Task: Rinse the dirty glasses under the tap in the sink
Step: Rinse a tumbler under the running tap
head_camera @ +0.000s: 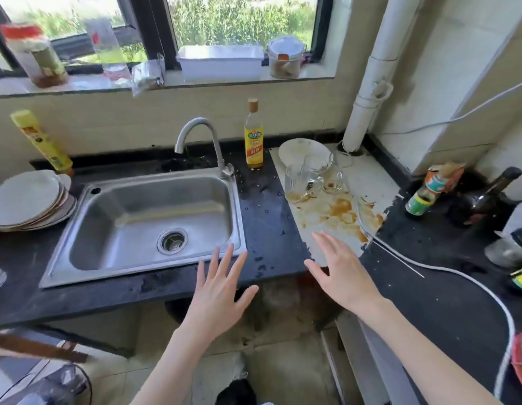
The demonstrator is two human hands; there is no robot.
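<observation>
I am holding my left hand [217, 290] flat, fingers spread and gripping nothing, over the front edge of the stainless steel sink [148, 220]. My right hand [340, 271] is hovering likewise, fingers straight and empty, above the near corner of the stained white board [367, 182]. The dirty clear glass mugs [310, 178] are standing clustered on that board, right of the sink, beside a white plate [300, 149] and brown spills. The curved metal tap [204, 141] is arching over the basin.
</observation>
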